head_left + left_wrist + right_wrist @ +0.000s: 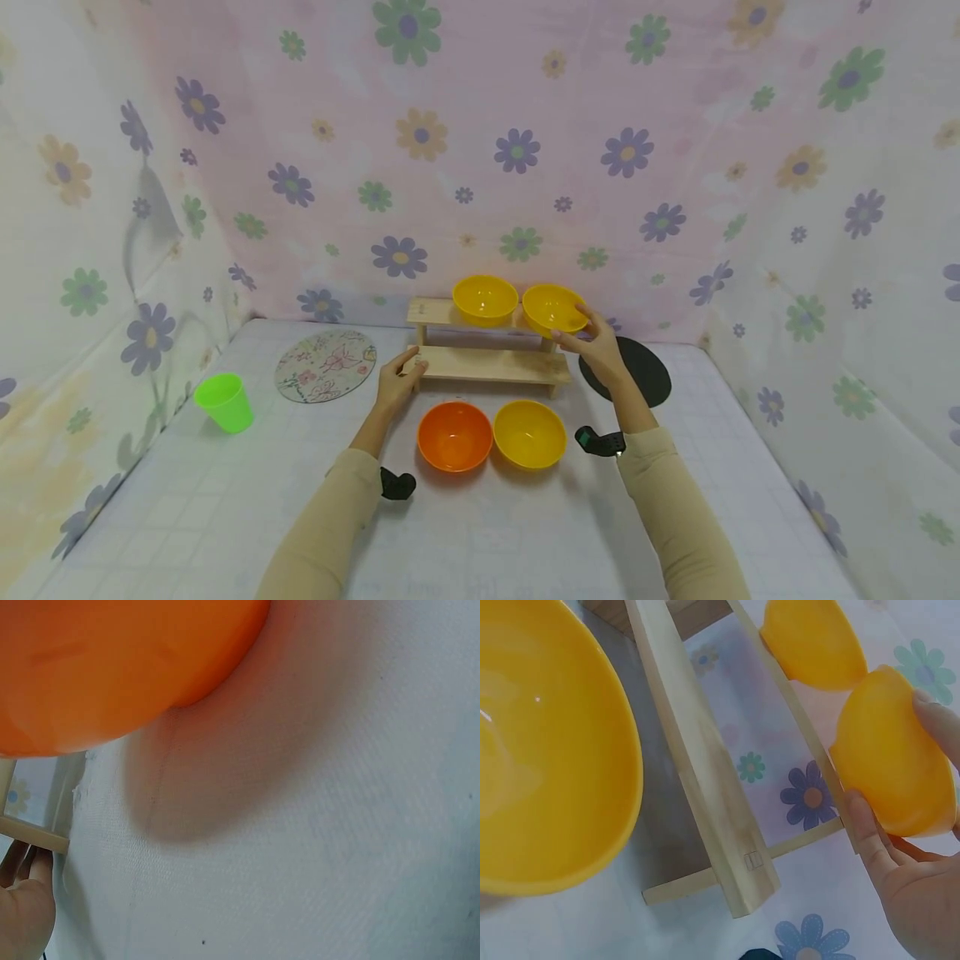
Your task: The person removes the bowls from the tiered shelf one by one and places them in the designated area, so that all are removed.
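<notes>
A two-tier wooden rack (480, 364) stands near the back of the table. My left hand (399, 380) holds the left end of its lower shelf, also visible at the left edge of the left wrist view. On the upper tier are two yellow bowls, a left one (485, 301) and a right one (553, 308), side by side. My right hand (597, 343) grips the right bowl by its right side, thumb and fingers spread around it in the right wrist view. In front of the rack, an orange bowl (454, 437) and another yellow bowl (529, 435) sit together on the table.
A green cup (225, 402) stands tilted-looking at the far left. Behind my left hand lies a round floral mat (326, 367); a round black mat (637, 372) lies by the right forearm. Flowered cloth (465, 167) encloses the back and sides.
</notes>
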`<state>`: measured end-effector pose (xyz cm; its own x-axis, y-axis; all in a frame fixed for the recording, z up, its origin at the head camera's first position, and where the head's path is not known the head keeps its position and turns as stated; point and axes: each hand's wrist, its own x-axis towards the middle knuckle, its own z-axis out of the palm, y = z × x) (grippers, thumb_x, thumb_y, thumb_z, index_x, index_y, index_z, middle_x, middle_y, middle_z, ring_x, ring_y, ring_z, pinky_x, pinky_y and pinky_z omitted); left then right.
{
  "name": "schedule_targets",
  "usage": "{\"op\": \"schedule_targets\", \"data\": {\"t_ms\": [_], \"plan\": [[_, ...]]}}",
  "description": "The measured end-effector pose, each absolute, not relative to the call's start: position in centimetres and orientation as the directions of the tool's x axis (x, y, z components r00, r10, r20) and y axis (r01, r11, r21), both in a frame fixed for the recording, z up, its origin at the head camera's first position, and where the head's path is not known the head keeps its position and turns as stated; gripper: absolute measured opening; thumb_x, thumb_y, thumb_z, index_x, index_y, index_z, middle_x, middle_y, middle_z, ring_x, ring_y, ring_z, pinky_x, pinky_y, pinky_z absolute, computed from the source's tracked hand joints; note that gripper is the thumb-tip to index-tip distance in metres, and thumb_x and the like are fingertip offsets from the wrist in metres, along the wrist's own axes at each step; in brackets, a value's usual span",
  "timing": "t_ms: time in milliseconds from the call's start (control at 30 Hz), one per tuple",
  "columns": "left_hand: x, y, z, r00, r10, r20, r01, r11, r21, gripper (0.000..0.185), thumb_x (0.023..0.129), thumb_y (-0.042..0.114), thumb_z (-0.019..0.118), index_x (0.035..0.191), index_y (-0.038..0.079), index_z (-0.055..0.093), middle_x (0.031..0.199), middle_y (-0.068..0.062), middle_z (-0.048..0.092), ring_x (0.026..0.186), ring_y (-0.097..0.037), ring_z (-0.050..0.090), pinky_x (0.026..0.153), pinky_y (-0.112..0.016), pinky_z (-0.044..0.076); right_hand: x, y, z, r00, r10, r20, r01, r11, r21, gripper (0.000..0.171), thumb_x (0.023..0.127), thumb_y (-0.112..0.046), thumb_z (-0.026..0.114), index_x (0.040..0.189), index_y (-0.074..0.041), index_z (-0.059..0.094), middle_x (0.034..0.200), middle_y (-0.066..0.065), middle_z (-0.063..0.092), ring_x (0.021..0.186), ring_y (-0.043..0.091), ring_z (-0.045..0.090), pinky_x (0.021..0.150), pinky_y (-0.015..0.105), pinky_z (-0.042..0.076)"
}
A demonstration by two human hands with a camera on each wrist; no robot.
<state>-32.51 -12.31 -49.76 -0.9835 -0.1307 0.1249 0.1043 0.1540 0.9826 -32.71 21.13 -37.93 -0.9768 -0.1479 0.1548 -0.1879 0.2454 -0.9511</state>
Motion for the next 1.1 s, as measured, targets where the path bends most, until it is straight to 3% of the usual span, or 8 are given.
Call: {"op": "schedule_targets", "data": {"t_ms": [267, 400, 567, 867, 1100], "plan": [[-32.3, -12.2, -49.7, -0.983, -0.134, 0.125, 0.104, 0.157, 0.982, 0.046, 0.091, 0.012, 0.061, 0.133, -0.003, 0.05, 0.142, -0.021, 0.042, 0.135, -0.035, 0.032, 0.11, -0.047, 0.028, -33.0, 22.5, -40.2, -0.971, -0.155, 0.185, -0.224, 0.296, -0.929, 0.08, 0.087, -0.022, 0.068, 0.149, -0.007, 0.021, 0.127, 0.024, 0.047, 0.081, 0.014, 0.06, 0.078, 0.018, 0.051], [-32.4, -12.2, -49.7, -0.982, -0.136, 0.128, 0.106, 0.155, 0.982, 0.045, 0.091, 0.012, 0.06, 0.132, -0.003, 0.05, 0.142, -0.021, 0.042, 0.136, -0.035, 0.031, 0.11, -0.047, 0.028, -32.3, 22.8, -40.5, -0.965, -0.165, 0.204, -0.246, 0.305, -0.92, 0.08, 0.087, -0.023, 0.068, 0.149, -0.007, 0.022, 0.131, 0.025, 0.049, 0.094, 0.025, 0.06, 0.079, 0.017, 0.049], [-32.4, -12.2, -49.6, -0.98, -0.14, 0.141, 0.119, 0.152, 0.981, 0.045, 0.091, 0.011, 0.06, 0.132, -0.004, 0.05, 0.142, -0.021, 0.043, 0.136, -0.036, 0.031, 0.109, -0.047, 0.03, -31.4, 22.9, -40.8, -0.963, -0.184, 0.195, -0.243, 0.289, -0.926, 0.079, 0.087, -0.017, 0.068, 0.15, -0.007, 0.021, 0.143, 0.025, 0.038, 0.119, 0.038, 0.049, 0.086, 0.016, 0.047], [-32.3, -12.2, -49.5, -0.981, -0.139, 0.134, 0.112, 0.159, 0.981, 0.046, 0.091, 0.012, 0.061, 0.132, -0.004, 0.05, 0.142, -0.02, 0.042, 0.136, -0.036, 0.031, 0.11, -0.047, 0.028, -30.2, 23.2, -42.2, -0.96, -0.188, 0.208, -0.255, 0.284, -0.924, 0.078, 0.085, -0.018, 0.071, 0.148, -0.007, 0.027, 0.147, 0.02, 0.032, 0.123, 0.038, 0.045, 0.086, 0.016, 0.048], [-32.4, -12.2, -49.6, -0.982, -0.132, 0.133, 0.109, 0.172, 0.979, 0.047, 0.091, 0.013, 0.061, 0.133, -0.004, 0.049, 0.143, -0.02, 0.042, 0.136, -0.035, 0.031, 0.11, -0.047, 0.027, -27.6, 23.0, -41.0, -0.957, -0.195, 0.213, -0.264, 0.292, -0.919, 0.075, 0.085, -0.009, 0.069, 0.145, 0.004, 0.027, 0.147, 0.026, 0.029, 0.125, 0.044, 0.041, 0.085, 0.015, 0.047]]}}
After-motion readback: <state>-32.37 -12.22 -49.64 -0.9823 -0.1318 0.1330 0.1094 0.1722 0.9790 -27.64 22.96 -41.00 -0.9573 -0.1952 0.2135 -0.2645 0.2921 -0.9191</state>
